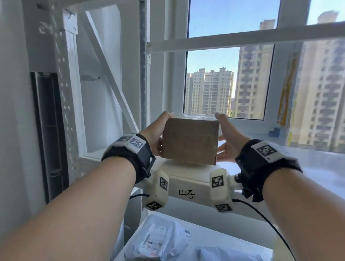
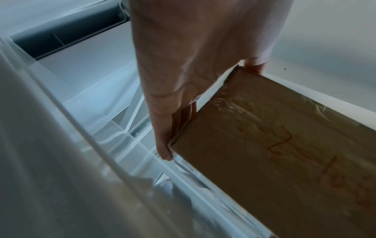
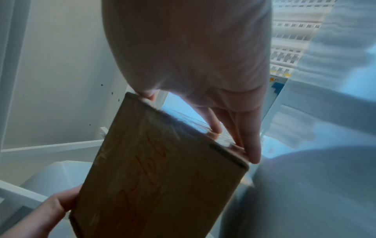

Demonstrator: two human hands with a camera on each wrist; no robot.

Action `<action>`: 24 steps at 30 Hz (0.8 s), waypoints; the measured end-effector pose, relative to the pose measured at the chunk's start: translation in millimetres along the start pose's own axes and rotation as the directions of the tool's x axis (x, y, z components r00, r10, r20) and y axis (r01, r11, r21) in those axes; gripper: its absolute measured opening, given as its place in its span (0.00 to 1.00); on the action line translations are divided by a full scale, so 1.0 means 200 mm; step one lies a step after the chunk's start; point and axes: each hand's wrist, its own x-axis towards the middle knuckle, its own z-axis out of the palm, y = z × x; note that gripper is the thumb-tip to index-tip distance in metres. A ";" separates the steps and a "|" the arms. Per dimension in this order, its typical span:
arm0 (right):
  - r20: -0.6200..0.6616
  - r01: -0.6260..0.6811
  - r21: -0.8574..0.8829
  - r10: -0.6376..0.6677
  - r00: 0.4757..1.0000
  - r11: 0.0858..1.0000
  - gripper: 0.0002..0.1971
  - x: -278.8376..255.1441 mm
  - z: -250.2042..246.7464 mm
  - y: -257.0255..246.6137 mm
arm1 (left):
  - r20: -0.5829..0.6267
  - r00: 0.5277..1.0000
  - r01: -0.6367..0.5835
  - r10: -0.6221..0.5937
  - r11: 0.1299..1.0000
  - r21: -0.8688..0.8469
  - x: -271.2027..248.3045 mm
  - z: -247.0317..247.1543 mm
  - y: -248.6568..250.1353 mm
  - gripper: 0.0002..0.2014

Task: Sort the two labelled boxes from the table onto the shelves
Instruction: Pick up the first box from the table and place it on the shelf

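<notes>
A: Item one?

B: Cardboard box (image 1: pixel 190 141), brown, clear tape over its top and underside. It is carried between both hands, above a white bin (image 1: pixel 187 176) that bears black handwritten characters on its front face. Whether the box bottom touches the bin rim cannot be told from the head view.

A: Left hand?

B: Left hand (image 1: pixel 156 130) is pressed flat against the box's left side, fingers straight and laid along the edge, thumb under the near lower corner. The left wrist view shows the fingertips (image 2: pixel 165 154) reaching the far corner of the box, with orange handwriting on the taped face just beside the hand.

A: Right hand?

B: Right hand (image 1: pixel 228 138) mirrors it on the right side: fingers extended along the box's far edge, palm against the side. Neither hand curls round the box; both clamp it by flat pressure from opposite sides.

A: Surroundings?

B: White shelf frame (image 1: pixel 69 79) with perforated uprights, beyond the left hand and to its outer side. A window (image 1: pixel 230 59) beyond both hands, tall apartment blocks outside. Below the wrists, a lower shelf (image 1: pixel 212 229) holds two grey mailer bags (image 1: pixel 160 248), one with a printed label facing up. Black straps with white tagged camera modules sit on both wrists; a black cable runs from the right one.
</notes>
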 end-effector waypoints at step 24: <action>-0.186 -0.013 0.024 0.018 0.982 1.000 0.48 -0.03 0.03 0.10 | 0.059 0.997 -0.055 0.054 0.998 0.018 0.02 0.00 -0.08 0.20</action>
